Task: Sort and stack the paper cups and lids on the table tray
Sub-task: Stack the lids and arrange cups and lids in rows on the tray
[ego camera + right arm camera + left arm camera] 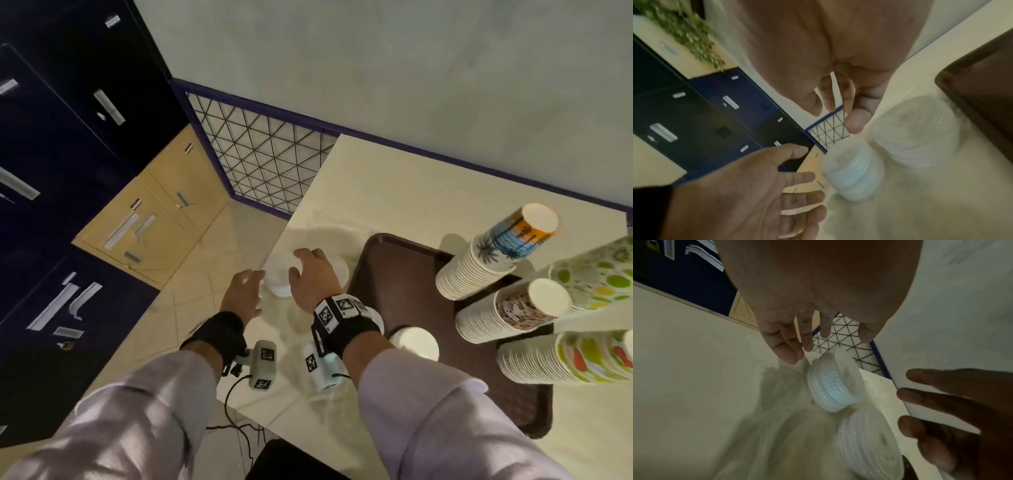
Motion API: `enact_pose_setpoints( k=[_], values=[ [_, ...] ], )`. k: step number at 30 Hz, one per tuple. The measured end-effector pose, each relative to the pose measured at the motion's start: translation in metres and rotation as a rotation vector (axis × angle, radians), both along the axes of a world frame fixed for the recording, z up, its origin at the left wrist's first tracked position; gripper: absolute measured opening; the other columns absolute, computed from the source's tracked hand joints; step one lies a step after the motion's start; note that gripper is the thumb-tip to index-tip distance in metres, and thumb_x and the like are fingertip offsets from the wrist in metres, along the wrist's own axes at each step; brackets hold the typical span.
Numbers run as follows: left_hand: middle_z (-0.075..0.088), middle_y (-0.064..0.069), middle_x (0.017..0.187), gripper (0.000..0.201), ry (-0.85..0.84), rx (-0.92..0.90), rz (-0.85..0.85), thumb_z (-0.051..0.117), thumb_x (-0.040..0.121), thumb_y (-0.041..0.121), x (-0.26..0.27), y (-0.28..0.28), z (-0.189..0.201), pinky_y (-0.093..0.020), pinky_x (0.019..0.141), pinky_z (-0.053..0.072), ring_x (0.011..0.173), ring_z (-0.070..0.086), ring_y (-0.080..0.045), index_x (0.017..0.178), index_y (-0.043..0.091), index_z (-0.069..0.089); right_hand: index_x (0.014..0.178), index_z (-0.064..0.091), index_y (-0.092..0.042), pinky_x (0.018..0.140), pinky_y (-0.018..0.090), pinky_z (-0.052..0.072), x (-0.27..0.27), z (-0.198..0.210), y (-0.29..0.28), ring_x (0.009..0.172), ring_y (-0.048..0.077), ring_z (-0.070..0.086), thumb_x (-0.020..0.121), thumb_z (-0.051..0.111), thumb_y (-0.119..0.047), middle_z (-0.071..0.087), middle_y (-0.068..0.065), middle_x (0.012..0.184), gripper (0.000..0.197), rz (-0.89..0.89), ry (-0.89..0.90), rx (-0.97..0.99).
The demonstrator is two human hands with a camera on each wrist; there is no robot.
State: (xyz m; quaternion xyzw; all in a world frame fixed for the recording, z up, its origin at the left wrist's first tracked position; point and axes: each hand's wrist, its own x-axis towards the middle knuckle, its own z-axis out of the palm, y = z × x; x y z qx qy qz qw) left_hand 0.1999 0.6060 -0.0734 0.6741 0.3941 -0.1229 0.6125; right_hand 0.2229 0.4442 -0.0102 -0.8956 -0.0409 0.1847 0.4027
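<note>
Two short stacks of translucent white lids stand on the cream table (394, 178), left of the brown tray (394, 260). One lid stack (279, 279) (833, 382) (854, 170) sits between my hands; the other lid stack (340, 270) (918, 133) is beside the tray, partly under my right hand. My left hand (248, 281) (807, 340) hovers just left of the first stack, fingers spread and holding nothing. My right hand (301, 263) (838, 104) is above the lids, fingers relaxed and also holding nothing. A second lid stack (867, 444) shows near the right hand's fingers (941, 402).
Several tall stacks of printed paper cups (493, 253) (513, 311) (565, 356) lean on the tray's right side. A white lid (414, 342) lies on the tray near my right wrist. The table's left edge is close to my left hand, with floor and dark lockers (51, 171) beyond.
</note>
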Motion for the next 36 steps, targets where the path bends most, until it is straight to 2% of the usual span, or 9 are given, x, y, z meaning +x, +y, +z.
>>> enact_pose_setpoints(
  k=[4, 7, 9, 15, 20, 24, 30, 33, 36],
  values=[
    [0.057, -0.009, 0.135, 0.06, 0.066, -0.015, -0.106, 0.061, 0.098, 0.054, 0.01, 0.009, -0.015, -0.037, 0.079, 0.054, 0.106, 0.061, -0.024, 0.147, 0.023, 0.046, 0.146, 0.043, -0.014, 0.097, 0.034, 0.047, 0.021, -0.017, 0.017, 0.117, 0.03, 0.06, 0.104, 0.048, -0.018, 0.039, 0.007, 0.143, 0.042, 0.047, -0.011, -0.164],
    [0.063, -0.01, 0.126, 0.066, 0.071, -0.03, -0.145, 0.063, 0.096, 0.056, 0.015, 0.011, -0.026, -0.032, 0.071, 0.055, 0.094, 0.064, -0.02, 0.147, 0.017, 0.047, 0.147, 0.04, -0.015, 0.096, 0.038, 0.051, 0.029, -0.027, 0.023, 0.115, 0.032, 0.062, 0.103, 0.052, -0.02, 0.04, 0.008, 0.143, 0.046, 0.106, -0.008, -0.258],
    [0.065, -0.01, 0.117, 0.064, 0.067, -0.028, -0.164, 0.065, 0.096, 0.052, 0.018, 0.011, -0.029, -0.031, 0.07, 0.056, 0.088, 0.066, -0.019, 0.145, 0.014, 0.049, 0.148, 0.039, -0.015, 0.096, 0.039, 0.053, 0.03, -0.034, 0.028, 0.114, 0.033, 0.063, 0.102, 0.054, -0.02, 0.039, 0.009, 0.143, 0.048, 0.126, 0.011, -0.294],
    [0.066, -0.02, 0.131, 0.052, 0.092, -0.003, -0.203, 0.071, 0.092, 0.028, 0.025, 0.013, -0.04, -0.031, 0.07, 0.057, 0.097, 0.068, -0.027, 0.138, 0.008, 0.059, 0.146, 0.038, -0.013, 0.095, 0.042, 0.053, 0.026, -0.047, 0.038, 0.119, 0.035, 0.058, 0.098, 0.056, -0.009, 0.039, 0.012, 0.142, 0.051, 0.181, 0.068, -0.339],
    [0.068, -0.015, 0.095, 0.028, 0.096, 0.051, -0.293, 0.066, 0.085, 0.037, 0.029, 0.018, -0.041, -0.055, 0.095, 0.059, 0.087, 0.066, -0.032, 0.088, 0.009, 0.067, 0.144, 0.032, -0.016, 0.091, 0.047, 0.055, 0.024, -0.054, 0.042, 0.109, 0.04, 0.063, 0.094, 0.063, -0.007, 0.034, 0.012, 0.139, 0.06, 0.107, 0.113, -0.29],
    [0.068, -0.012, 0.085, 0.029, 0.114, 0.018, -0.276, 0.069, 0.085, 0.039, 0.031, 0.018, -0.039, -0.045, 0.082, 0.06, 0.08, 0.064, -0.028, 0.081, 0.011, 0.069, 0.145, 0.031, -0.013, 0.094, 0.044, 0.055, 0.026, -0.056, 0.042, 0.112, 0.038, 0.061, 0.093, 0.065, -0.011, 0.033, 0.014, 0.139, 0.062, 0.104, 0.141, -0.295],
    [0.059, -0.005, 0.072, 0.042, 0.136, -0.026, -0.287, 0.071, 0.074, 0.043, 0.026, 0.015, -0.027, -0.029, 0.06, 0.04, 0.064, 0.052, -0.022, 0.089, 0.005, 0.065, 0.148, 0.031, -0.014, 0.1, 0.043, 0.051, 0.021, -0.055, 0.037, 0.118, 0.036, 0.058, 0.093, 0.066, -0.009, 0.031, 0.01, 0.142, 0.065, 0.066, 0.136, -0.173],
    [0.07, -0.008, 0.095, 0.081, 0.109, -0.002, -0.285, 0.072, 0.055, 0.058, 0.029, 0.015, -0.035, -0.033, 0.069, 0.046, 0.083, 0.065, -0.027, 0.113, 0.002, 0.066, 0.149, 0.031, -0.015, 0.1, 0.039, 0.05, 0.018, -0.054, 0.038, 0.12, 0.034, 0.056, 0.092, 0.064, -0.007, 0.031, 0.009, 0.142, 0.066, 0.043, 0.122, -0.118],
    [0.071, -0.011, 0.117, 0.094, 0.089, 0.006, -0.26, 0.072, 0.05, 0.061, 0.032, 0.012, -0.037, -0.039, 0.08, 0.052, 0.105, 0.068, -0.032, 0.128, 0.01, 0.06, 0.149, 0.03, -0.017, 0.098, 0.033, 0.048, 0.016, -0.053, 0.037, 0.12, 0.032, 0.055, 0.092, 0.063, -0.006, 0.032, 0.008, 0.141, 0.067, 0.034, 0.13, -0.076]
  ],
)
